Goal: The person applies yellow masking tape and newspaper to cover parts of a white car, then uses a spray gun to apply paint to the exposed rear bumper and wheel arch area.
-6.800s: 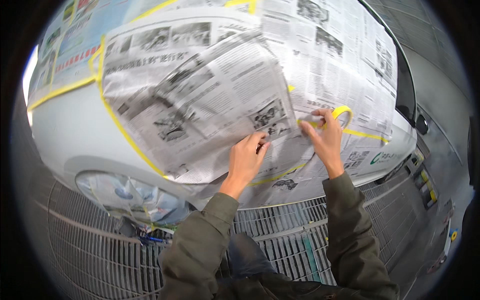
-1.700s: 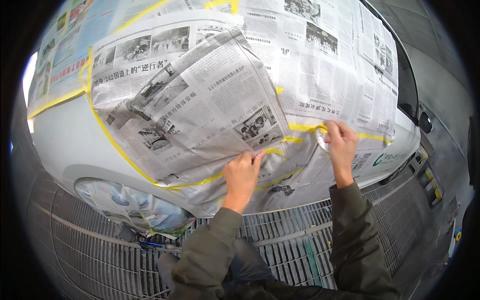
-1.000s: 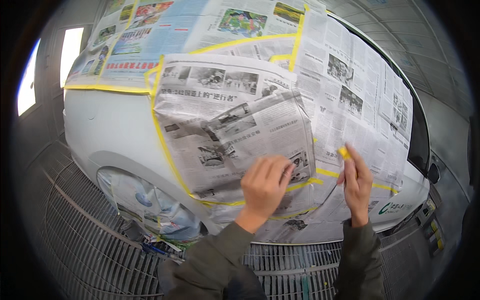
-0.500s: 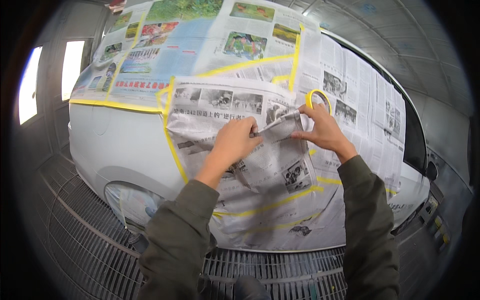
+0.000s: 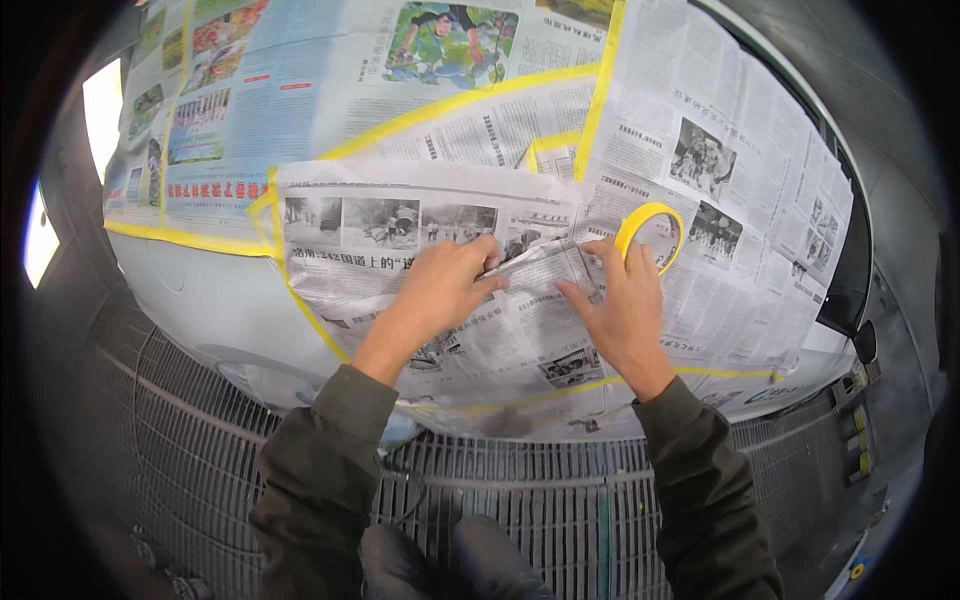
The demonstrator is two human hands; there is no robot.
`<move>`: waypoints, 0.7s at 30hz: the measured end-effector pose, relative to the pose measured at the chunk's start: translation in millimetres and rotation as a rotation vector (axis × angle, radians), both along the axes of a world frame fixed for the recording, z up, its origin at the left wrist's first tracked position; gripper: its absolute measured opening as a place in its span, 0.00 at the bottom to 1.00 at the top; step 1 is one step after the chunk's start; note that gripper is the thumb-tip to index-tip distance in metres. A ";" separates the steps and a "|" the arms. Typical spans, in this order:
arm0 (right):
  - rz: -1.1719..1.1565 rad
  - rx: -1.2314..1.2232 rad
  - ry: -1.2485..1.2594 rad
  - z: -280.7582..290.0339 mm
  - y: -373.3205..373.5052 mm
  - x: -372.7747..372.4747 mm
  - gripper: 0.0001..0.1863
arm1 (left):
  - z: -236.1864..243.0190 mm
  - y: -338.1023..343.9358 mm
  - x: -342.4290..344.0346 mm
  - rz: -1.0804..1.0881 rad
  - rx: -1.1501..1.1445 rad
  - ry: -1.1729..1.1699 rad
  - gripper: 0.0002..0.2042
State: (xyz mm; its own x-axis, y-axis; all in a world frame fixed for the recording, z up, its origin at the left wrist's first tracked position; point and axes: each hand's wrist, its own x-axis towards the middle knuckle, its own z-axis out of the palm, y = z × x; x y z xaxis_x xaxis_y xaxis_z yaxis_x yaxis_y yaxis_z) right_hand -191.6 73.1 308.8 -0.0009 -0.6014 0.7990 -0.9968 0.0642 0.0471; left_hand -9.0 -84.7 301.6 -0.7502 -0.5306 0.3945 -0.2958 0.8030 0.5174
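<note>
A newspaper sheet (image 5: 380, 285) covers the side of a pale car (image 5: 215, 325), its left edge fixed with yellow masking tape. My left hand (image 5: 445, 285) lies on this sheet, thumb and fingers pinching a crumpled fold of it near the middle. To the right, my right hand (image 5: 630, 315) carries a roll of yellow masking tape (image 5: 672, 222) on its fingers. Its thumb and forefinger are slightly apart at the right end of the fold, touching or nearly touching the paper. The fingers behind the roll are partly hidden.
More newspaper (image 5: 690, 110), joined by yellow tape strips (image 5: 470, 100), covers the car's upper part and right side. A dark side mirror (image 5: 865, 342) sticks out at the far right. Below is a metal grating floor (image 5: 520, 500), with my legs (image 5: 450, 560) on it.
My view has tilted down and come closer to the car. The fold between my hands lies flatter, and my right hand with the tape roll has come nearer the paper's surface.
</note>
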 end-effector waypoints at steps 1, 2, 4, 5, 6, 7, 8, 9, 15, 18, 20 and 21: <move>-0.012 -0.016 0.056 -0.9 -1.2 2.0 0.22 | -1.2 2.2 -0.7 0.016 -0.005 0.033 0.14; 0.021 0.029 0.129 -5.9 -2.8 2.3 0.22 | -2.0 3.5 -1.9 0.034 -0.011 0.062 0.14; 0.094 0.104 0.289 -6.0 -5.8 3.1 0.21 | 4.4 5.6 -7.7 0.091 -0.103 0.026 0.14; 0.095 0.166 0.249 -2.7 -10.5 5.2 0.21 | 6.5 6.2 -9.8 0.120 -0.149 0.002 0.14; 0.097 0.226 0.214 -1.6 -16.6 8.2 0.22 | 7.4 6.4 -10.7 0.172 -0.148 0.075 0.14; 0.100 0.287 0.177 0.0 -22.1 10.8 0.22 | 8.3 6.5 -11.1 0.226 -0.149 0.147 0.14; 0.097 0.310 0.150 2.0 -26.9 12.2 0.23 | 8.6 6.2 -8.7 0.281 -0.149 0.215 0.14; 0.086 0.335 0.132 7.0 -27.6 12.2 0.24 | 12.3 11.8 -3.6 0.335 -0.120 0.310 0.14; 0.036 0.455 0.033 18.9 -27.0 2.3 0.26 | -19.9 71.5 13.5 0.365 0.224 0.465 0.11; 0.045 0.503 -0.024 22.8 -30.4 2.9 0.25 | -27.1 54.3 2.3 0.478 0.241 0.433 0.11; 0.088 0.526 -0.059 24.4 -33.3 12.2 0.24 | -26.7 31.4 -2.3 0.517 0.387 0.422 0.10; 0.093 0.536 -0.055 30.2 -29.7 14.1 0.24 | -28.1 26.4 -8.3 0.522 0.475 0.422 0.10</move>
State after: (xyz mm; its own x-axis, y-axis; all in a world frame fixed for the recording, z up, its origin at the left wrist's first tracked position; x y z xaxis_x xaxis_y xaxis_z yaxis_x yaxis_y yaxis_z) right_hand -177.5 43.4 339.0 0.0388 -0.9240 0.3805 -0.9990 -0.0435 -0.0036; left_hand -17.3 -58.3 273.4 -0.1997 -0.9515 0.2341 -0.2748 0.2838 0.9187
